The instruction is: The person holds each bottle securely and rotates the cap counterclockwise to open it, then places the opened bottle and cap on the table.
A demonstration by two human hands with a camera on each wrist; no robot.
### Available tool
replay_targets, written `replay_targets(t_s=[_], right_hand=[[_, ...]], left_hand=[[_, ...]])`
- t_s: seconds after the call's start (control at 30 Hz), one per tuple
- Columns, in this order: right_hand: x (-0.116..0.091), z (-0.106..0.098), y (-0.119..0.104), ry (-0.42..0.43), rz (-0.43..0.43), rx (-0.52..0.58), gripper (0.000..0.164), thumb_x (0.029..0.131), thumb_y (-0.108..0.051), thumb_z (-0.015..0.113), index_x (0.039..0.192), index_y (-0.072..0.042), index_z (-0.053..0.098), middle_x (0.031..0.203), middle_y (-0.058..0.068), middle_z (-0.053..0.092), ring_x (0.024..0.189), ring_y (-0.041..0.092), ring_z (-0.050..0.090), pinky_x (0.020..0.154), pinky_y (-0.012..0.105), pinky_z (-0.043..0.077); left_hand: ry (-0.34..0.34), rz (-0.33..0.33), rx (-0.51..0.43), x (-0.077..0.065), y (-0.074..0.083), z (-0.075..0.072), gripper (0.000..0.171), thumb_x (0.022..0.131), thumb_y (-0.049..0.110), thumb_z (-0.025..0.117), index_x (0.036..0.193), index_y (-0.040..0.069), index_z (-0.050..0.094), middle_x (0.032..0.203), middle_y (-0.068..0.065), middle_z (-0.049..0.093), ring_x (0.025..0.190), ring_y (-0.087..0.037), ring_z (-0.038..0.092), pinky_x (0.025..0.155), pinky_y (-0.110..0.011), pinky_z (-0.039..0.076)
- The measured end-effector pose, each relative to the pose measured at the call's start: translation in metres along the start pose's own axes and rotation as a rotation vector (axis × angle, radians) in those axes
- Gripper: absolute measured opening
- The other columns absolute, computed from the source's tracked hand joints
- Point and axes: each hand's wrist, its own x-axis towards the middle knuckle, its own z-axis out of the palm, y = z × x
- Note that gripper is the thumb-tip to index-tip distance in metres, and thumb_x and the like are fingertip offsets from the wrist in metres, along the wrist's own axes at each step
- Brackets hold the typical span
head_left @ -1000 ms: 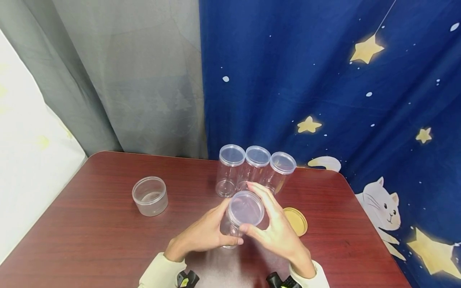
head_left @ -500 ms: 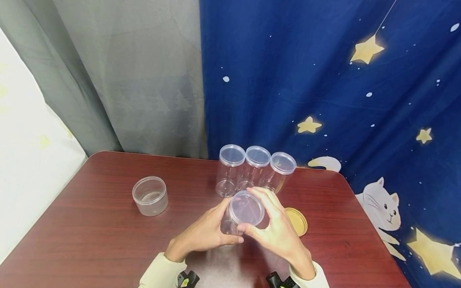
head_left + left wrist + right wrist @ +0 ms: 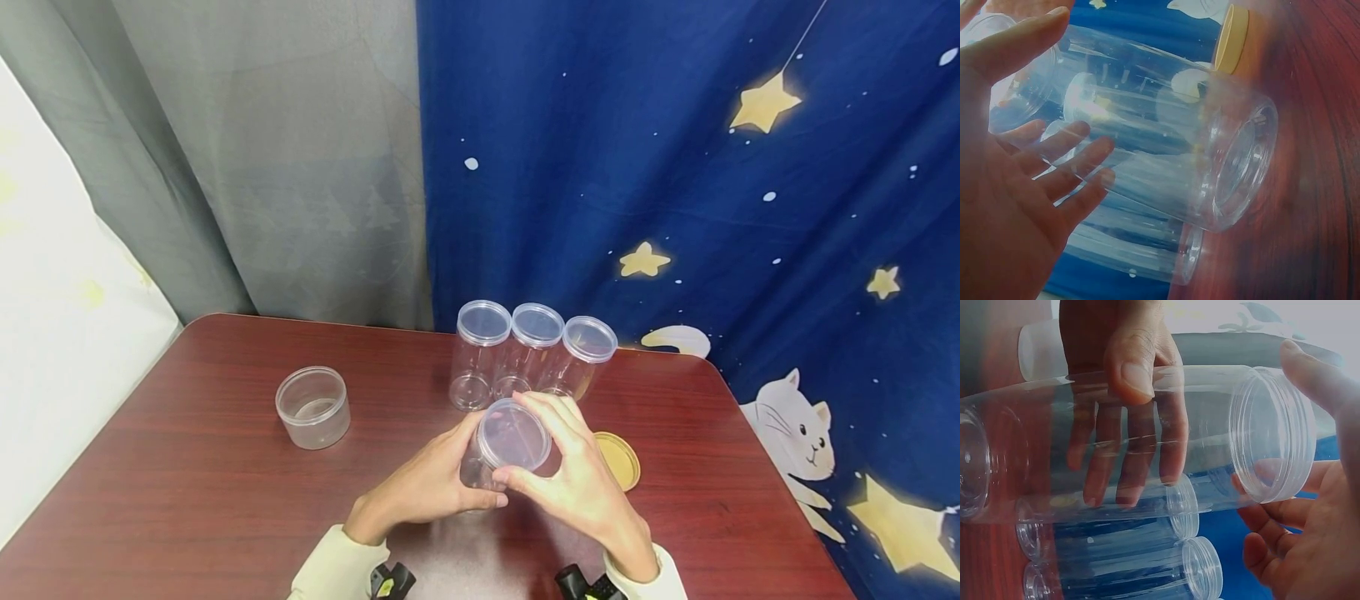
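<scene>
A tall clear plastic jar (image 3: 1210,437) stands between my hands at the near middle of the table, with a clear screw lid (image 3: 514,436) on top. Its body is gripped by my left hand (image 3: 427,483), thumb on the near side; the fingers show through the clear wall in the right wrist view. Around the lid's rim my right hand (image 3: 581,479) is curved, thumb at the near edge and fingers at the far edge. The jar's base (image 3: 1244,165) is close to the tabletop; whether it touches I cannot tell.
Behind the hands, three similar lidded jars (image 3: 537,323) stand in a row near the table's back edge. A gold lid (image 3: 618,462) lies to the right of my right hand. At left is a short, wide clear tub (image 3: 313,421) without a lid. Curtains hang behind the table.
My right hand's fingertips have shifted slightly toward me around the lid's rim. My left hand keeps its grip on the jar, and the other things stay where they were.
</scene>
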Motion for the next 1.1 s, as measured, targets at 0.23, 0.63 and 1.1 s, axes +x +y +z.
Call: replay_targets(t_s=[0.23,0.63,1.1], right_hand=[[0.0007,-0.0004,0.0010,0.004,0.000,0.024,0.074,0.074,-0.035,0.087,0.139,-0.018,0.056,0.134,-0.003,0.058,0.123,0.015,0.049,0.098,0.032,0.043],[0.0016,0.0010,0.0029,0.032,-0.023,0.071,0.071,0.073,-0.030,0.088,0.137,-0.018,0.058,0.133,-0.003,0.060,0.123,0.016,0.051,0.100,0.027,0.041],[0.0001,-0.0029,0.0049,-0.031,-0.064,0.116,0.069,0.078,-0.029,0.085,0.139,-0.018,0.055,0.137,-0.001,0.057,0.125,0.016,0.050,0.101,0.024,0.042]], left_hand=[[0.003,-0.004,-0.001,0.0002,-0.0001,0.0000,0.094,0.071,0.043,0.088,0.147,0.036,0.034,0.132,0.014,0.055,0.119,-0.005,0.054,0.103,-0.039,0.046],[0.007,-0.006,0.003,0.0003,-0.0002,-0.0003,0.093,0.071,0.043,0.088,0.147,0.034,0.035,0.133,0.014,0.055,0.121,-0.005,0.053,0.104,-0.039,0.045],[-0.046,0.006,-0.040,-0.0011,0.0007,-0.0034,0.098,0.071,0.041,0.088,0.149,0.039,0.029,0.136,0.014,0.054,0.123,-0.005,0.053,0.106,-0.039,0.043]])
